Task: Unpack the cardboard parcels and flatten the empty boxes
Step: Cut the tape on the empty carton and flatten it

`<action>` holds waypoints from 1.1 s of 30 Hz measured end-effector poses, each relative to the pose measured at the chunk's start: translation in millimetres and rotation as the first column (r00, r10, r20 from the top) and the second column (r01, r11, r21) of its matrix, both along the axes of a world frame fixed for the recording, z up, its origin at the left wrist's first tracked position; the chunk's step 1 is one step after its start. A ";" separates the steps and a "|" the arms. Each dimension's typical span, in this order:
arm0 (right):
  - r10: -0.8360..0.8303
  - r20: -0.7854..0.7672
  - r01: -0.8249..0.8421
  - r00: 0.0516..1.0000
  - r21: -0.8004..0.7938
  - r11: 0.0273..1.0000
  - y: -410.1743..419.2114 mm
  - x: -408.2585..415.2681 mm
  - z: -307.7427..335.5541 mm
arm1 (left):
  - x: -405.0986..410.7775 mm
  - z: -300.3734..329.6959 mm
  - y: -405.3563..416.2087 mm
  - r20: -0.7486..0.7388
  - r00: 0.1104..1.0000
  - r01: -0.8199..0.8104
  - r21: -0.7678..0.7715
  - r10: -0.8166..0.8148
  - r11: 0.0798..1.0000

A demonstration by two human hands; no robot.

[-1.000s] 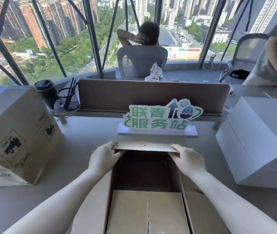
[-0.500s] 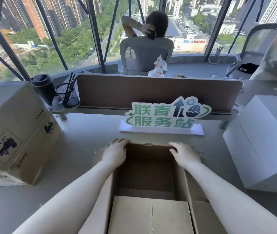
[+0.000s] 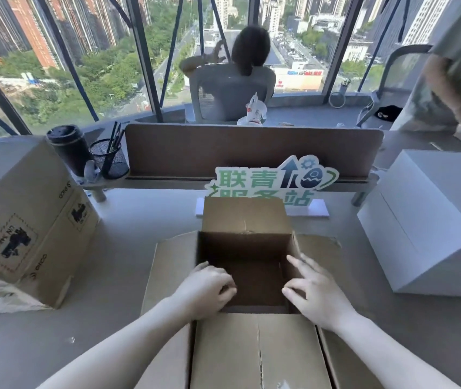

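I see the grey desk (image 3: pixel 128 276) carrying everything, which keeps the boxes at working height. On its right sits a closed white box (image 3: pixel 431 220); on its left a closed brown parcel (image 3: pixel 21 214) with shipping marks stands tilted on a corner. I judge both are parked at the edges to leave the middle free and are not yet unpacked.

The open cardboard box (image 3: pixel 244 217) stands in the middle, directly under my view. All four flaps are spread: the far one stands up, the side ones lie out flat, the near one folds toward me. Its inside looks dark and I see nothing in it, so I judge it is ready for flattening.

Behind it a green-lettered sign (image 3: pixel 274 181) is partly hidden by the raised flap, with a dark cup (image 3: pixel 69 150) and a mesh pen holder (image 3: pixel 110 161) further left.

My left hand (image 3: pixel 204 290) rests at the left inner edge of the opening, fingers curled inward; whether they pinch the wall I cannot tell. My right hand (image 3: pixel 316 293) lies at the right edge, fingers straight and spread, thumb tip reaching inward. I read this as bracing both walls before pushing them apart.
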State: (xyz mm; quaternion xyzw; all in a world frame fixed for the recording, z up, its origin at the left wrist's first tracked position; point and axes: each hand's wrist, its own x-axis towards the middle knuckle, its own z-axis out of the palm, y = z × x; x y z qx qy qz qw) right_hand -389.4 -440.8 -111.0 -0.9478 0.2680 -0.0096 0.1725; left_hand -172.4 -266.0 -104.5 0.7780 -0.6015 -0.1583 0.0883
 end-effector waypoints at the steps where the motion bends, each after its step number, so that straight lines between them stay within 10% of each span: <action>1: 0.007 -0.059 -0.008 0.998 -0.012 1.000 8.2 -7.7 2.4 | -6.4 1.6 5.7 0.009 0.999 0.033 0.065 -0.034 0.997; 9: -0.184 -0.015 0.184 0.983 0.139 0.973 45.6 -35.0 15.2 | -24.1 26.4 23.3 -0.139 0.990 0.004 0.118 0.012 0.993; 14: -0.374 0.233 0.152 0.898 0.634 0.758 62.5 -58.5 65.4 | -35.6 65.5 47.7 -0.388 0.918 -0.075 0.039 0.084 0.996; 21: -0.006 0.150 -0.110 0.989 0.753 0.649 75.4 -116.6 85.6 | -86.3 104.9 112.2 -0.592 0.779 -0.018 0.310 0.207 0.951; 26: 0.064 0.095 -0.102 0.993 0.491 0.865 88.2 -147.6 42.4 | -159.1 86.2 134.8 -0.389 0.831 -0.205 0.449 0.397 0.870; 33: -0.056 -0.094 0.082 0.994 0.299 0.951 114.0 -151.6 2.6 | -204.0 4.1 126.2 0.171 0.901 -0.426 0.172 0.399 0.888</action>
